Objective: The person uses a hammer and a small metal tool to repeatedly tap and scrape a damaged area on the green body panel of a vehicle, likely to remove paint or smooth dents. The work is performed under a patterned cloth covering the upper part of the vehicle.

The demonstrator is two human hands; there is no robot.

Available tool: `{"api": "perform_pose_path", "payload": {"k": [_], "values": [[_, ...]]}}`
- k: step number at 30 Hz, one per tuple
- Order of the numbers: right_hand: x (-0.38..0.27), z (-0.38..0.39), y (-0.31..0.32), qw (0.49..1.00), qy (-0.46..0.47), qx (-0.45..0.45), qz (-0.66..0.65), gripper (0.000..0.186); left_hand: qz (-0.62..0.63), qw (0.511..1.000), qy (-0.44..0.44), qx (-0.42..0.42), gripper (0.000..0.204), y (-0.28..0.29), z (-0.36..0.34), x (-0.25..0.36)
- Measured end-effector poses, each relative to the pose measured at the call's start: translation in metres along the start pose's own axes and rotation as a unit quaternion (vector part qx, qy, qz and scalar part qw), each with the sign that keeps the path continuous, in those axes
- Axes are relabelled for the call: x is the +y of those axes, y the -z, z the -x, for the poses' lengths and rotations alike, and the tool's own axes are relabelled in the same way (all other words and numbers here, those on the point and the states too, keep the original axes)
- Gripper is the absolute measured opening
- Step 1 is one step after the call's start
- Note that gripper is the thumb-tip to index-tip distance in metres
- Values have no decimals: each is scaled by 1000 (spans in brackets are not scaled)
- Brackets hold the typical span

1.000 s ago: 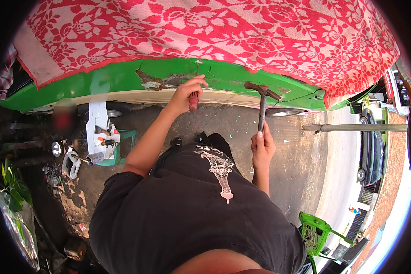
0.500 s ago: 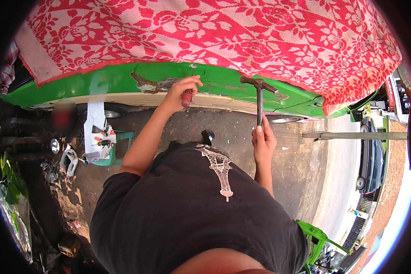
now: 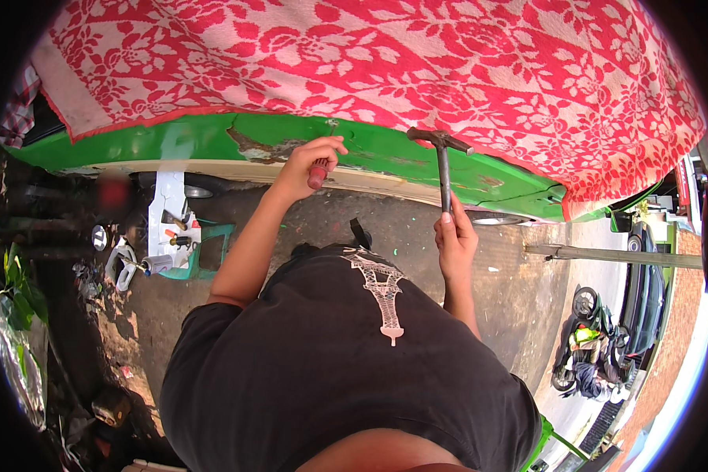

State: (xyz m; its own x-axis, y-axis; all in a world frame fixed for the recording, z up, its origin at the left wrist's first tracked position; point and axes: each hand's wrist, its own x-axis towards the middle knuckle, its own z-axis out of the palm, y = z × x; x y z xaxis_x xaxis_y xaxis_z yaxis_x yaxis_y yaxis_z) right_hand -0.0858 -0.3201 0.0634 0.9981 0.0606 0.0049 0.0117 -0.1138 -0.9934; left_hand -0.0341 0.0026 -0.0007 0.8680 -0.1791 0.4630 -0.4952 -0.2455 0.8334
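My left hand is closed around a red-handled screwdriver, its handle end toward me. The fingers hide most of the shaft, and whether its tip touches the metal I cannot tell. Just beyond lies a green car body panel with a bare, rusty patch where paint has flaked off. To the right, my right hand grips a hammer low on its dark handle. The hammer's head is raised in front of the panel, near the cloth's edge and apart from the screwdriver.
A red and cream floral cloth covers the upper part of the car. At left, several tools lie on a white board by a green stool. A pole juts in at right; a motorcycle and a dark car are on the road.
My view has shifted slightly. Both hands keep their holds, and the hammer has moved little, its head slightly up and left. A motorcycle with someone on it has come into view at right.
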Motion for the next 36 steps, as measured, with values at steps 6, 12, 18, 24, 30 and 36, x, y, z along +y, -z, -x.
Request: {"api": "perform_pose_path", "payload": {"k": [6, 12, 18, 24, 30, 36], "values": [[-2, -2, -7, 1000, -15, -23, 8, 46, 2, 999, 54, -4, 20, 6, 1, 8], [0, 6, -19, 999, -17, -27, 10, 45, 36, 999, -22, 24, 16, 6, 6, 1], [1, 21, -35, 999, -31, -9, 7, 46, 49, 998, -41, -2, 20, 5, 7, -14], [7, 38, -43, 999, -38, 8, -4, 46, 43, 998, -51, -14, 22, 5, 7, -25], [9, 47, -47, 999, -34, 26, -19, 45, 35, 997, -68, -27, 26, 9, 1, -19], [8, 48, -51, 999, -26, 19, -29, 45, 8, 999, -41, -31, 29, 6, 7, -18]]}}
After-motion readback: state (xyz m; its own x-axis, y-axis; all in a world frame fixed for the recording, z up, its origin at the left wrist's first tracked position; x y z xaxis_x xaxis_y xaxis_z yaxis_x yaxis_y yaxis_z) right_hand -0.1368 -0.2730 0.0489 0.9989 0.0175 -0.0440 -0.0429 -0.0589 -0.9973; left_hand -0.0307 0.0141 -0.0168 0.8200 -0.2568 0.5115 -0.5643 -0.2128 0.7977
